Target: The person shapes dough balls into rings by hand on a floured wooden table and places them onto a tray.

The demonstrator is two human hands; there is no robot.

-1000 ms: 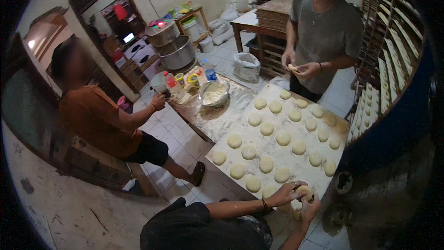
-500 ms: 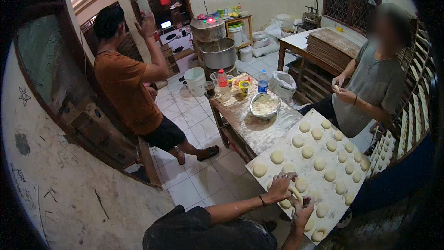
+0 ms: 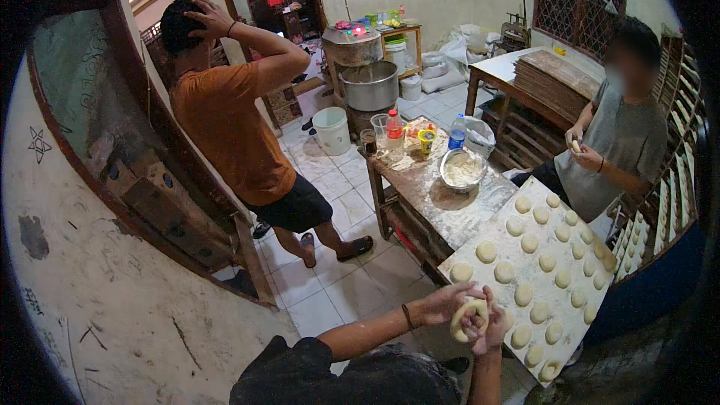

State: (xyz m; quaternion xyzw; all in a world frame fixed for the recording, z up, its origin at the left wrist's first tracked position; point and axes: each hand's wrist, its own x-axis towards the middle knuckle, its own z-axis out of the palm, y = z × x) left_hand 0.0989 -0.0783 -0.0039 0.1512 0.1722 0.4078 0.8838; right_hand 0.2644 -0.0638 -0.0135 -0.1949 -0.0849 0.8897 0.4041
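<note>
A pale ring of dough (image 3: 458, 327) with a wide hole hangs between my hands, over the near left edge of a floured board (image 3: 501, 214). My left hand (image 3: 452, 302), with a dark band at its wrist, grips the ring's upper side. My right hand (image 3: 492, 328) holds it from the right, and some fingers show through the hole. Flattened round dough pieces (image 3: 523, 295) lie in rows on the board, several of them close to my right hand. At the board's near corner, one dough piece (image 3: 550, 370) has a dented middle.
The board rests on a floury table (image 3: 420, 191) bearing a metal bowl of flour (image 3: 463, 170), bottles (image 3: 457, 133) and cups. A person in grey (image 3: 622, 127) across the board handles a dough piece. Another in orange (image 3: 232, 135) stands left. A mixer (image 3: 367, 82) stands behind.
The dough ring has turned so its hole faces my view, and my hands have lifted it off to the board's left edge. The person in orange has put a hand to their head.
</note>
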